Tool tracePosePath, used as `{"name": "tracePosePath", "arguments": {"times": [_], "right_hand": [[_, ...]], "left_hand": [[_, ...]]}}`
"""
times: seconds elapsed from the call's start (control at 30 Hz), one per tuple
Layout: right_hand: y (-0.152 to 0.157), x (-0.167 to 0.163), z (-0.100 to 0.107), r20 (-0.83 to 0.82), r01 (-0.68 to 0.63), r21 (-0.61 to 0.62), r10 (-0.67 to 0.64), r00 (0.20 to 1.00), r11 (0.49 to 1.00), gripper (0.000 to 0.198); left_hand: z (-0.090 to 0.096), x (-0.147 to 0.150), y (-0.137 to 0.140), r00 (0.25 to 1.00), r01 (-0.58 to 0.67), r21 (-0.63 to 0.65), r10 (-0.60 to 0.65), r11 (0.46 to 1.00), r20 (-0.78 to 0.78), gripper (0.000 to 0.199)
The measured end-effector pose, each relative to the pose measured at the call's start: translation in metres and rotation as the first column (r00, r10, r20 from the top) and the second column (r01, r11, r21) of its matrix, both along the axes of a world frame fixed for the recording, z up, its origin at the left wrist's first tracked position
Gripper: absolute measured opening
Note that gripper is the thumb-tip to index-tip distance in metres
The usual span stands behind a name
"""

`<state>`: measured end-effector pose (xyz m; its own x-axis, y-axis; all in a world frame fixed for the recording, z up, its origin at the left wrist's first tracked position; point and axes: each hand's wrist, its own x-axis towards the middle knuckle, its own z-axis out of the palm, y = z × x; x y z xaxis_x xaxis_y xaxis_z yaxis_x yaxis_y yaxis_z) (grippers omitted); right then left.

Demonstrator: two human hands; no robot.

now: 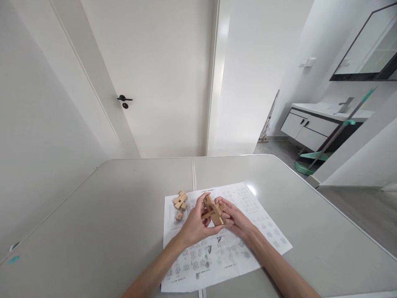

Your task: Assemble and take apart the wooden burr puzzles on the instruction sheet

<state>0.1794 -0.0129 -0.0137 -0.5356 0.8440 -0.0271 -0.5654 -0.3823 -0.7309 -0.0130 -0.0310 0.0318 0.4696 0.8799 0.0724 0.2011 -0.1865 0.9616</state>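
Head view, wooden assembly: we see crossed wooden pieces [214,213] held together in the air above the paper sheet, tilted, with a dark marking on the upper end of 1 piece
Left hand: ours [194,225] holds the crossed pieces, fingers at the upper end and thumb at the lower end
Right hand: ours [237,219] has its fingers curled at the right side of the same pieces, apparently gripping a short projecting end; we cannot tell the exact fingertip contact
Loose blocks: a small cluster [180,200] lies on the sheet, left of our hands, with 1 separate block [179,216] just nearer to us; overlap keeps us from a sure count
Paper sheet: printed with rows of small grey figures [254,203], it lies flat on the counter [124,215], across the seam; the print is too small for us to read
Progress: we judge the work partway along, since several pieces sit crossed together in our 2 hands
Left over: the blocks on the sheet are not joined to the held pieces
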Motion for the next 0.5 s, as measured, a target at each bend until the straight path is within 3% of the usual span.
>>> {"name": "tracePosePath", "arguments": {"times": [0.2,0.5], "right_hand": [[-0.0008,0.0012,0.001,0.038,-0.003,0.0,0.003,0.999,1.0,0.037],[-0.0021,-0.0038,0.0045,0.119,0.009,0.024,-0.012,0.993,1.0,0.036]], "left_hand": [[-0.0028,-0.0009,0.0006,0.998,-0.008,-0.037,0.011,0.999,0.067,0.09],[-0.0064,-0.0024,0.0018,0.999,0.009,-0.014,-0.009,1.0,0.037,0.092]]}}
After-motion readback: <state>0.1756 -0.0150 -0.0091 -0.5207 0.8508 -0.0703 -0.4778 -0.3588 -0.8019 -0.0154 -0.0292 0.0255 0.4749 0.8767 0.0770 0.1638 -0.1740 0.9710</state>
